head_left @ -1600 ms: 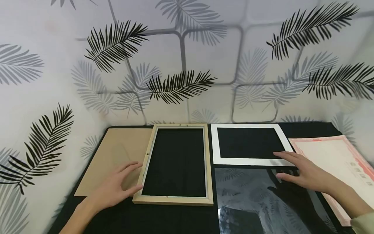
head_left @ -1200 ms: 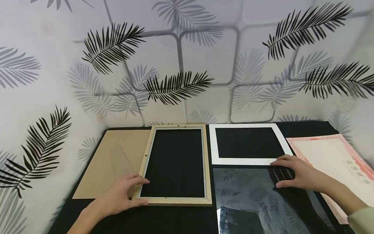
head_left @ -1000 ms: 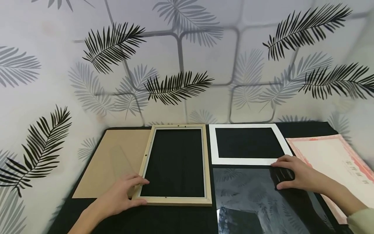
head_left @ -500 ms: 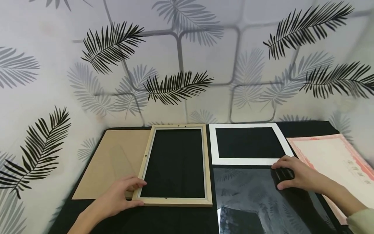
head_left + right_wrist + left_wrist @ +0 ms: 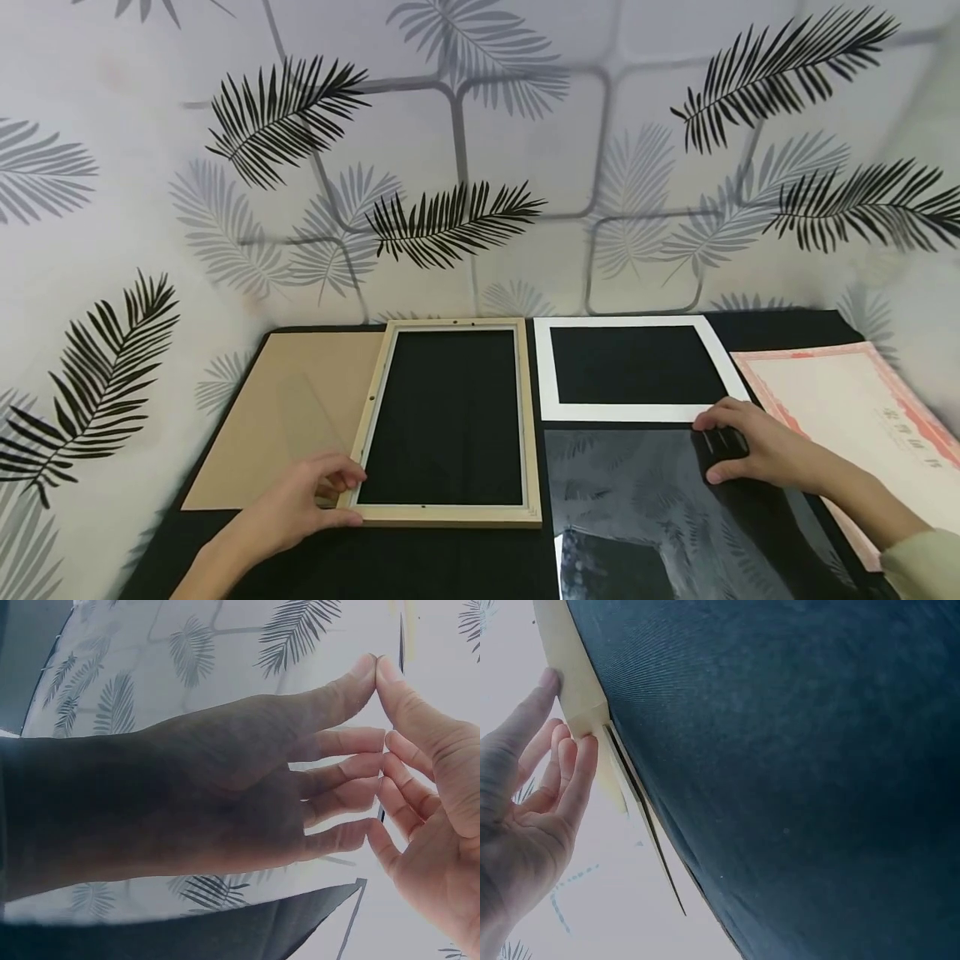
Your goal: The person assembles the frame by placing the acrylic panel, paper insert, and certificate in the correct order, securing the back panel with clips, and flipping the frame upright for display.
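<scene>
My left hand (image 5: 288, 504) is at the near left corner of a pale wooden picture frame (image 5: 529, 442). Its thumb lies along the front rail and its bent fingers sit over the left rail; in the left wrist view, thumb and fingertips touch the frame corner (image 5: 581, 697). My right hand (image 5: 780, 446) rests its fingertips and thumb on a glossy clear sheet (image 5: 622, 471), near its far right corner. In the right wrist view, the right hand (image 5: 442, 802) meets its own dark reflection at the fingertips. A white picture mat (image 5: 622, 412) lies just beyond those fingers.
A brown backing board (image 5: 255, 433) lies left of the frame, partly under it. A pink-bordered certificate (image 5: 825, 387) lies at the right, partly behind the right arm. Black cloth (image 5: 420, 567) covers the table, and a leaf-patterned curtain (image 5: 480, 133) rises behind it.
Both hands have come down from hovering. The left moved nearer to the frame's near corner and its fingers have curled more; the right fingertips now rest on the clear sheet. The objects lie unmoved.
</scene>
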Demonstrator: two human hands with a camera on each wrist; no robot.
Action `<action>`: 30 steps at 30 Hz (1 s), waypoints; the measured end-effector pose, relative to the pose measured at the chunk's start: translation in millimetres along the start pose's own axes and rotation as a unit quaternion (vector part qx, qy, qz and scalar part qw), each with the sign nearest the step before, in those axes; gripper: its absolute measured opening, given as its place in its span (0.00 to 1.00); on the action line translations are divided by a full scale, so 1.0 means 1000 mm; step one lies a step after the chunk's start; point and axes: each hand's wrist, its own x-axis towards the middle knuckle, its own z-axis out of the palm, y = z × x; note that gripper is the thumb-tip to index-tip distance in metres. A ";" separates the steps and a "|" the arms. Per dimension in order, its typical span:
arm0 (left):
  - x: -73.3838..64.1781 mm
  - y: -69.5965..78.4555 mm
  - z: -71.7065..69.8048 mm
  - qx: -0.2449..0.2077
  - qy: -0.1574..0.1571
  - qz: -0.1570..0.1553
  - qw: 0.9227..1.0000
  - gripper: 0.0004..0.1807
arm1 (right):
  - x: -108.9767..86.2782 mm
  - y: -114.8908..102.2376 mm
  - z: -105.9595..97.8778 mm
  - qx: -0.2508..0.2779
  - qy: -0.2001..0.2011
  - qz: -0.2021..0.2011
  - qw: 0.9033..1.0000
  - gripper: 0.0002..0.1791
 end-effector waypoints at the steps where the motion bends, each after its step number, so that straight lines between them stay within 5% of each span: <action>1: 0.000 0.000 0.000 -0.001 -0.001 -0.002 1.000 0.22 | 0.000 0.000 0.000 0.002 -0.001 0.001 1.000 0.35; 20: -0.001 0.000 -0.004 -0.003 -0.013 -0.044 0.999 0.25 | 0.006 0.001 -0.009 0.039 -0.018 -0.035 0.998 0.28; 30: -0.002 0.000 -0.004 -0.003 -0.013 -0.043 0.999 0.24 | 0.012 0.008 -0.015 0.184 -0.085 -0.032 0.979 0.13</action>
